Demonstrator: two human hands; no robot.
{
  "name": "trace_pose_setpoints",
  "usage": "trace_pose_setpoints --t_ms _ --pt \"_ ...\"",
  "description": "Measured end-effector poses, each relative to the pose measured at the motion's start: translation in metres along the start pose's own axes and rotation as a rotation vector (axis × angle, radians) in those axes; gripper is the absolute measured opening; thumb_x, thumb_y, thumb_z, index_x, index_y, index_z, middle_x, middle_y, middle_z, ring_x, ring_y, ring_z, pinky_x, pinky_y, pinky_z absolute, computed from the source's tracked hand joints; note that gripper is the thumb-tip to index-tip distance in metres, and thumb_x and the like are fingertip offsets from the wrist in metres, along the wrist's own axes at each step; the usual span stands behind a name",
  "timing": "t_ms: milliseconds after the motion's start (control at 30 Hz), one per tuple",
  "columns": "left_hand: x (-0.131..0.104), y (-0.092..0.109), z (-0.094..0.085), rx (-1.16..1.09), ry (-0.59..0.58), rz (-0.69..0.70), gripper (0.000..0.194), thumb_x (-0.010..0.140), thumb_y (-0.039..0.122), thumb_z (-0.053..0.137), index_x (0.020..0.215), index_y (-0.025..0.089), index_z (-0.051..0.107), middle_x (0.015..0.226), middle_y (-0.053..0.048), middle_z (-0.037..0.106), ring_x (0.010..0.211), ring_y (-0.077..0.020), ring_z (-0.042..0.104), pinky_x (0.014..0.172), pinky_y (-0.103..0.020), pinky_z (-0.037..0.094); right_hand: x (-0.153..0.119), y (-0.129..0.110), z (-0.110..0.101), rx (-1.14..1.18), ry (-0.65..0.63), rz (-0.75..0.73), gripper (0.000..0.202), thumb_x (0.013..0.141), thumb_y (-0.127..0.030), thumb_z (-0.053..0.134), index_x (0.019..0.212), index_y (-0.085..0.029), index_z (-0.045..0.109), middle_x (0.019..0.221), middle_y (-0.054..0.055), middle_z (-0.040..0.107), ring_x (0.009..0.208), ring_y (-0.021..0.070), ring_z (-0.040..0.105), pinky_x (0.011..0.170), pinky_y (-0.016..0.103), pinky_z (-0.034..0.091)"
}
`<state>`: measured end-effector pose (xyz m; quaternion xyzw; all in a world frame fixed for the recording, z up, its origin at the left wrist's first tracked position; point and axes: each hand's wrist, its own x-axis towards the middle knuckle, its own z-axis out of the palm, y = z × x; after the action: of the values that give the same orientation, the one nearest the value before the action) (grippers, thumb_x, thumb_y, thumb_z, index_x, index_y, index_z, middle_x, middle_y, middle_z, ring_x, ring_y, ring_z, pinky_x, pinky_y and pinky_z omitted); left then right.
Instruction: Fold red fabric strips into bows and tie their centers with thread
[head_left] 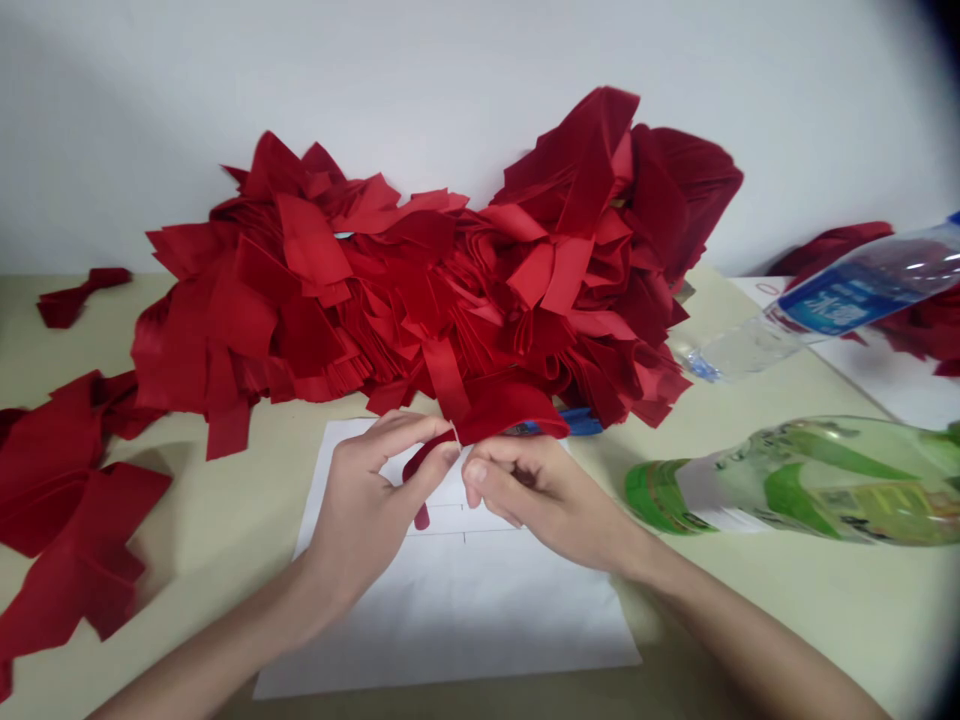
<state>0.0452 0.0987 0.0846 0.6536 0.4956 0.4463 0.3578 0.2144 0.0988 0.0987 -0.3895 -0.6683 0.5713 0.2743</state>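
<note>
A red fabric strip (514, 402) is pinched at its narrow middle between the thumb and fingers of my left hand (382, 480). One end of the strip hangs below those fingers, and the other spreads to the right above my right hand (536, 492). My right hand is closed just right of the pinch, thumb against the curled fingers; what it holds, if anything, is too small to make out. Both hands are over a white paper sheet (450, 610) marked with thin lines. Behind them lies a large pile of red fabric strips (405, 290).
More red pieces (82, 500) lie at the left, with a small knotted one (82, 295) beyond them. On the right are a clear bottle with a blue label (840, 300) and a green-patterned bottle (810, 480), both on their sides. A blue object (581, 422) shows under the pile's front edge.
</note>
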Motion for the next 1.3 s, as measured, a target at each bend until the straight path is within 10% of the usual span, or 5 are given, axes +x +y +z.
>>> trace_pose_setpoints --t_ms 667,867,1300 --pt "0.005 0.000 -0.011 0.098 -0.138 0.131 0.015 0.083 0.017 0.058 0.088 0.027 0.068 0.078 0.004 0.066 0.068 -0.0115 0.056 0.062 -0.024 0.045 0.003 0.001 -0.002 0.138 -0.030 0.144 0.040 0.092 -0.046 0.041 0.070 -0.015 0.054 0.050 -0.008 0.030 0.046 0.0052 0.026 0.045 0.022 0.021" --pt "0.008 0.003 -0.014 0.088 -0.180 0.188 0.018 0.082 0.020 0.061 0.066 0.026 0.069 0.074 0.003 0.067 0.073 -0.0141 0.057 0.062 -0.024 0.045 0.003 0.001 -0.002 0.230 -0.041 0.095 0.038 0.093 -0.042 0.042 0.071 -0.015 0.055 0.050 -0.008 0.031 0.046 0.0051 0.025 0.046 0.022 0.021" --pt "-0.002 0.002 -0.004 -0.040 0.009 0.023 0.009 0.079 0.020 0.064 0.077 0.026 0.070 0.076 0.003 0.067 0.077 -0.0141 0.060 0.069 -0.026 0.047 0.002 0.003 0.004 0.223 0.019 0.023 0.036 0.094 -0.038 0.040 0.073 -0.014 0.054 0.050 -0.008 0.029 0.045 0.0049 0.023 0.043 0.022 0.019"
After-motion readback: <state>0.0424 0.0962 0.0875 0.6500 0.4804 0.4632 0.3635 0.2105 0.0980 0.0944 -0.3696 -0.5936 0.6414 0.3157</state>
